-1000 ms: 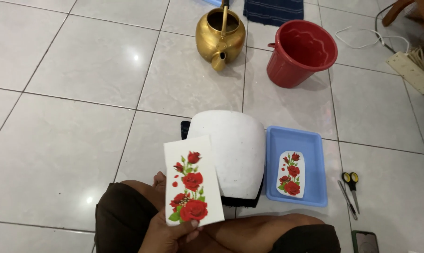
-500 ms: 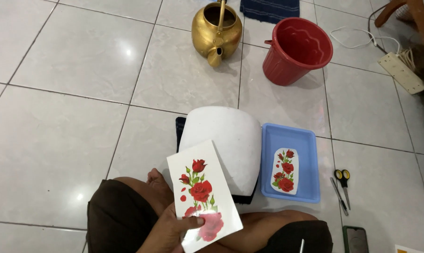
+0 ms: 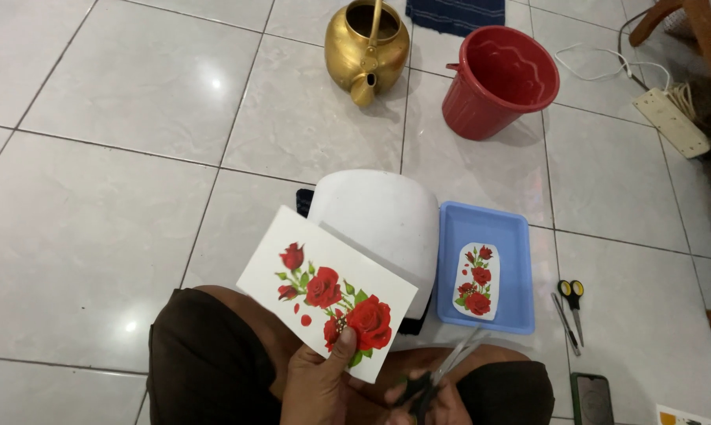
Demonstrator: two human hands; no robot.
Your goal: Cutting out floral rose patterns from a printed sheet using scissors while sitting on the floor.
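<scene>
Left hand (image 3: 318,386) grips the rose sheet (image 3: 326,293); right hand (image 3: 434,401) beside it grips scissors (image 3: 442,378)

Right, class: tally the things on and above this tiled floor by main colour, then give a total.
Red: 1, red plastic bucket
Gold: 1, golden metal kettle
Blue: 1, blue plastic tray
White: 1, white rose-printed card
Total: 4

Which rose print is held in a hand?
The larger rectangular rose sheet, pinched by the left hand; the smaller oval print lies in the blue tray.
</scene>
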